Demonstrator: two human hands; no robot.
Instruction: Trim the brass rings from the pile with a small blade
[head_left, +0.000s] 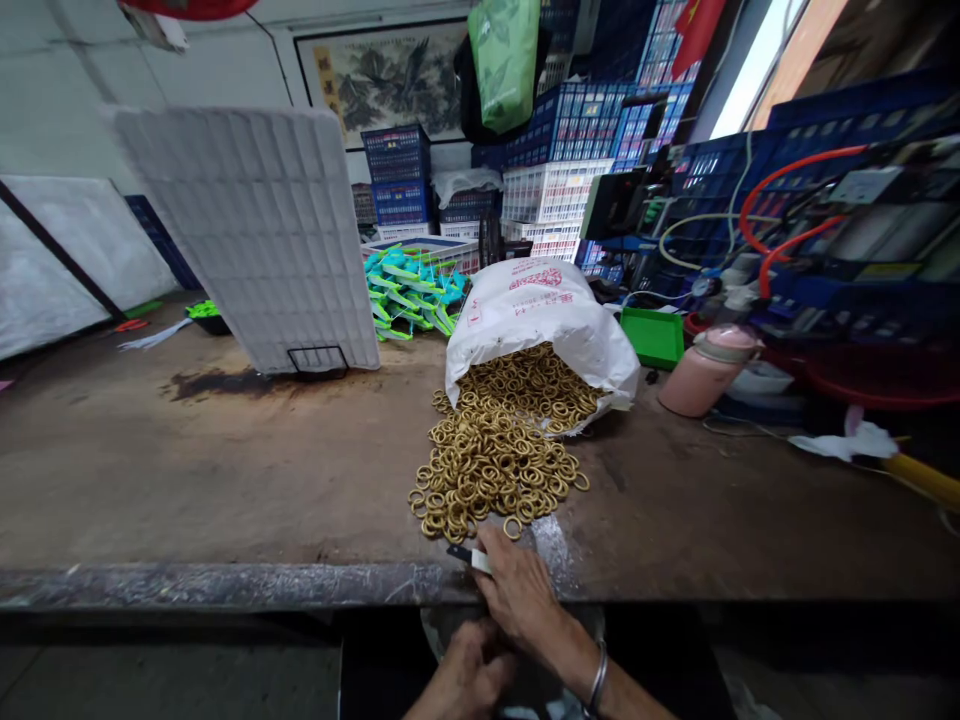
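A heap of brass rings (491, 470) spills from a white sack (540, 310) that lies on its side on the worn workbench (225, 480). My right hand (517, 590), with a metal bangle on the wrist, rests at the bench's front edge just below the heap. Its fingers are pinched round a small black and white piece (469, 557). My left hand (469, 675) is curled below the bench edge, touching the right wrist. What it holds, if anything, is hidden.
A white ridged panel (255, 230) leans upright at the back left. Green and teal plastic parts (409, 290) are piled behind it. A pink flask (705, 370), a green tray (654, 335) and hoses lie at the right. Blue crates (585, 120) stack behind.
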